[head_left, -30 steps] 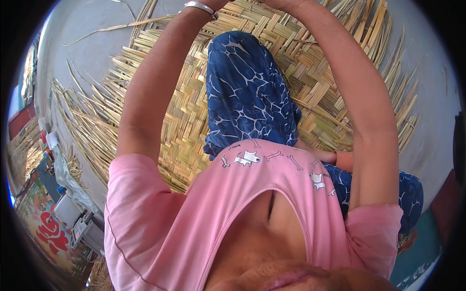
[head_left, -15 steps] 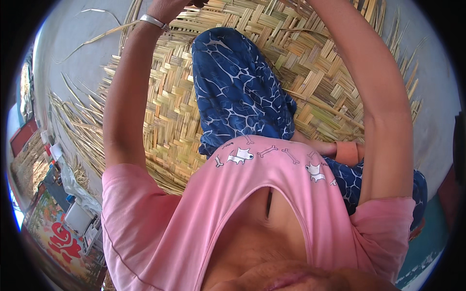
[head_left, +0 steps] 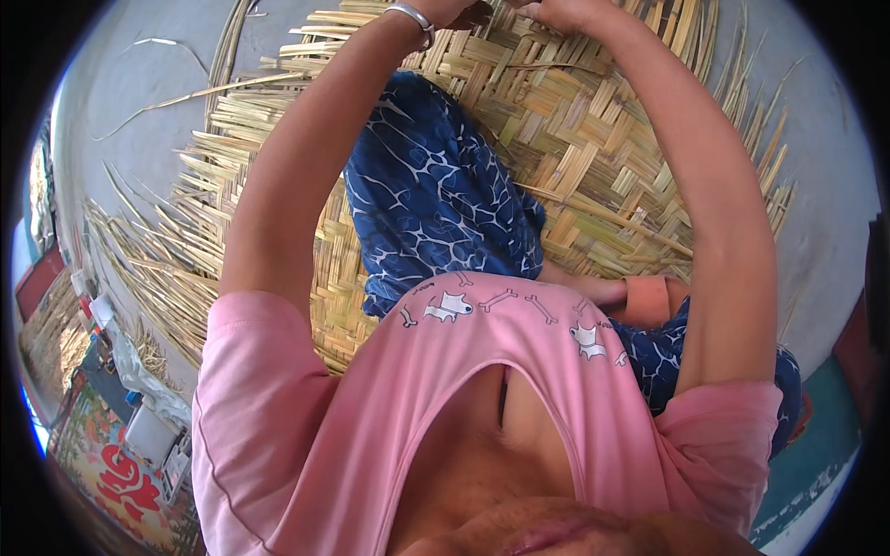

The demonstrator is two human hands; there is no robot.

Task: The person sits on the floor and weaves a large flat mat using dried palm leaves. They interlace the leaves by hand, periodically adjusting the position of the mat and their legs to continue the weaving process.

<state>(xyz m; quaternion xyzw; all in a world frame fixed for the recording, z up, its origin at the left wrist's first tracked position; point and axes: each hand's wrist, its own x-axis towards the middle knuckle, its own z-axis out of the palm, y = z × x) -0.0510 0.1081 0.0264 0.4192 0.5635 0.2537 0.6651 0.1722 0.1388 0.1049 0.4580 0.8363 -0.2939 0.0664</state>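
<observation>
A large woven mat of pale split strips (head_left: 593, 139) spreads under me and in front of me, its loose strip ends fanning out at the left and far sides. Over its far part, at the upper edge of the picture, my left hand (head_left: 454, 11) shows with curled fingers, a silver bangle (head_left: 413, 22) on its wrist. Close to its right, my right hand (head_left: 567, 13) has its fingers drawn together above the weave. The picture's edge cuts off part of both hands, and what they pinch cannot be made out.
My bent leg in blue patterned cloth (head_left: 436, 185) rests on the mat between my arms. Long loose strips (head_left: 227, 51) lie on the grey floor (head_left: 139, 93) at the far left. Household things and a colourful printed panel (head_left: 120, 482) stand at the lower left.
My left hand has moved right, close to my right hand. My right hand now shows more at the upper edge. The view has shifted slightly.
</observation>
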